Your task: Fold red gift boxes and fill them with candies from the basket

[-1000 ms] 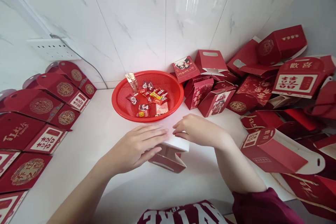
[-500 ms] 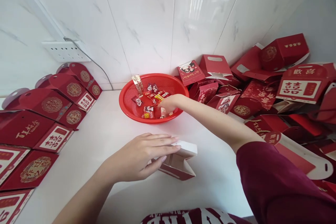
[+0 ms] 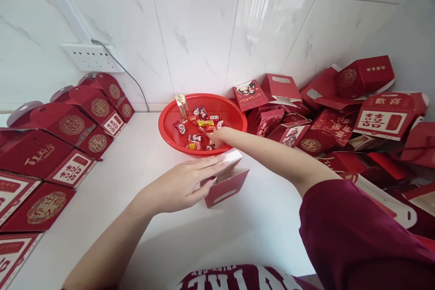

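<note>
My left hand [image 3: 185,184] grips an open red candy box [image 3: 227,186], thumb on the near side and fingers over its top. The box is tilted, with its white inner flap and pale inside showing, close to the front rim of the basket. Inside the red plastic basket [image 3: 165,133], my right hand [image 3: 217,137] reaches down among the candies with its fingers bent together. Whatever lies between those fingertips is hidden. Around it are several wrapped candies, including a yellow one [image 3: 205,123], a dark red one [image 3: 181,127] and a gold stick-shaped packet [image 3: 181,106] leaning on the rim.
Closed red gift boxes [image 3: 71,124] stand in rows along the left side. A loose heap of red boxes [image 3: 340,122] covers the right side. Behind the white table [image 3: 136,154] is a tiled wall with a socket strip [image 3: 91,59] and grey cable [image 3: 131,74].
My left hand has brought the box up toward the basket and turned it, so its red flap shows. My right hand stays down in the basket. The view has shifted slightly.
</note>
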`<state>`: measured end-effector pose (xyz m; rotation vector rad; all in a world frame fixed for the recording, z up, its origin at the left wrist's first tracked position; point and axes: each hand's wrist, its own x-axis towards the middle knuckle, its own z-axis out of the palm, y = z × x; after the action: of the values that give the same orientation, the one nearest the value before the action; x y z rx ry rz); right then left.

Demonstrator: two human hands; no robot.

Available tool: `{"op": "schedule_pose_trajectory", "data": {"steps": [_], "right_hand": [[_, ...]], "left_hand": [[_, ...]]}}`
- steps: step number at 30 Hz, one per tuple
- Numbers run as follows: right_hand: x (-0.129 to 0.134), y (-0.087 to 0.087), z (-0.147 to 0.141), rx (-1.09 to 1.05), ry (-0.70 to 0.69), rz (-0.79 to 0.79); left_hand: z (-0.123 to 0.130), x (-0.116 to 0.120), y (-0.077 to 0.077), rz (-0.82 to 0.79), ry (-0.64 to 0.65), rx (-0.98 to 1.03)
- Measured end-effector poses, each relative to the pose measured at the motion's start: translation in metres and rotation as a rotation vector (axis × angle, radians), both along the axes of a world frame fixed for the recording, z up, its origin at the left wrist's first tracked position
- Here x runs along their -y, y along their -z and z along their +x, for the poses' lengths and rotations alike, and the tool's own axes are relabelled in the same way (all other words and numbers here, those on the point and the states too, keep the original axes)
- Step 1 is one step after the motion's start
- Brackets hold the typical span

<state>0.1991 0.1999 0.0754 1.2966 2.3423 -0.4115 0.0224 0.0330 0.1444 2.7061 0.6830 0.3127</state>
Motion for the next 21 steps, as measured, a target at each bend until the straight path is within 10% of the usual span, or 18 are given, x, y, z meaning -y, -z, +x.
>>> {"op": "schedule_pose_trajectory", "data": {"steps": [11,21], "right_hand": [[0.006,-0.012,0.007,-0.014,0.039,-0.008],[0.027,-0.038,0.07,-0.475,0.025,0.279]], "left_hand": [[0.006,0.002,0.0,-0.124,-0.017,0.001],[0.007,0.001,0.004,-0.156,-0.026,0.038]]}}
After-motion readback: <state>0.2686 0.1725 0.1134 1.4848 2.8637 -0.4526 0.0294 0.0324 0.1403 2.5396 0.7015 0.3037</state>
